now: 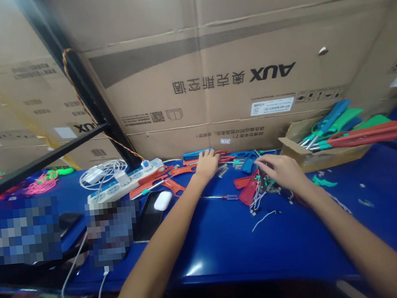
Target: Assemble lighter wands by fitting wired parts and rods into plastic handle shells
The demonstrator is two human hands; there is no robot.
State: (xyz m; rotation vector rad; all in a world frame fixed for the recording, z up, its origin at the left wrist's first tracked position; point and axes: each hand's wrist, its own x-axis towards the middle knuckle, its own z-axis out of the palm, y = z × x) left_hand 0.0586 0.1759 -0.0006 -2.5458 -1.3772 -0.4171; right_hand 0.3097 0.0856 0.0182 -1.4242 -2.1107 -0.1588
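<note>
My left hand reaches to the back of the table, over a pile of orange plastic toy-gun parts and a blue plastic part. Its fingers curl downward and their tips are hidden. Further right, my right hand pinches thumb and fingers together above a heap of small parts; what lies between the fingertips is too small to make out. White cords and red plastic pieces lie just below it. Between the hands is a blue plastic piece. A screwdriver lies in front.
A cardboard box of colored plastic toys stands at the right. Left are a power strip, a phone and a white earphone case. Large cartons wall off the back of the blue table; a black post rises left.
</note>
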